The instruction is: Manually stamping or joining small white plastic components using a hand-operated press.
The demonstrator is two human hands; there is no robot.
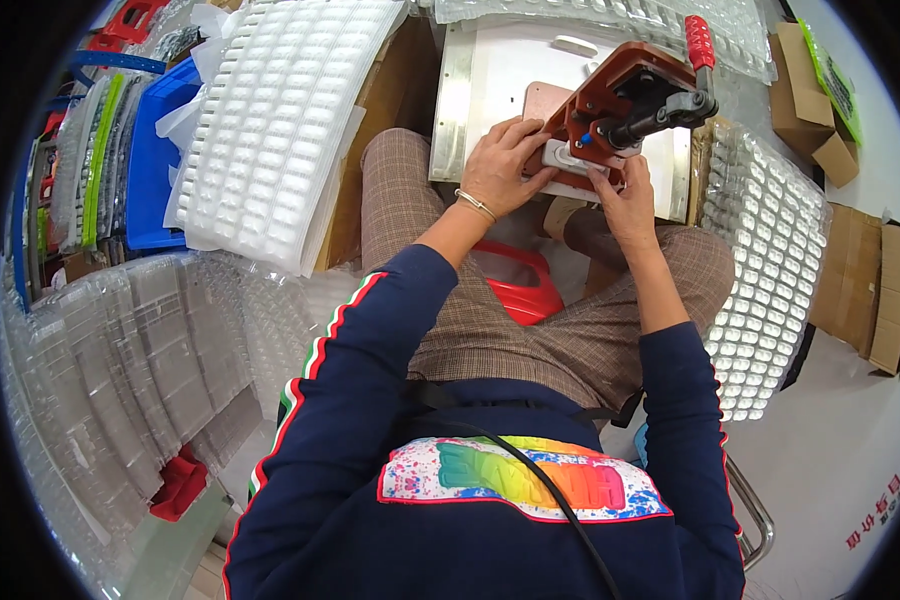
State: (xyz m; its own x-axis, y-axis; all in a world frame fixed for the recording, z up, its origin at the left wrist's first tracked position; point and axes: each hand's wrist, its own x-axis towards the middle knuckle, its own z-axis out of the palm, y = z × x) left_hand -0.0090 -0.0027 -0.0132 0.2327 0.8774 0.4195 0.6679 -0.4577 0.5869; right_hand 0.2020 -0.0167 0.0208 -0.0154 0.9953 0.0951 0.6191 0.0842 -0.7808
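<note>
A small white plastic part (pixel 568 157) sits in the reddish-brown toggle press (pixel 595 105), beneath its raised upper plate. From its left side my left hand (pixel 505 165) grips the part, fingers bent and thumb at its near edge. My right hand (pixel 628 203) has its thumb against the part's right end, with the fingers curled by the press base. The press's red-gripped lever (pixel 701 42) points upward, untouched. Part of the white piece is hidden by the press and my fingers.
Another white piece (pixel 574 46) lies on the white work board (pixel 490 75). Trays of white parts (pixel 285 110) stand at the left, and more filled trays (pixel 770 260) at the right. A blue bin (pixel 155 160), stacked clear trays (pixel 140 350) and cardboard boxes (pixel 850 280) surround me.
</note>
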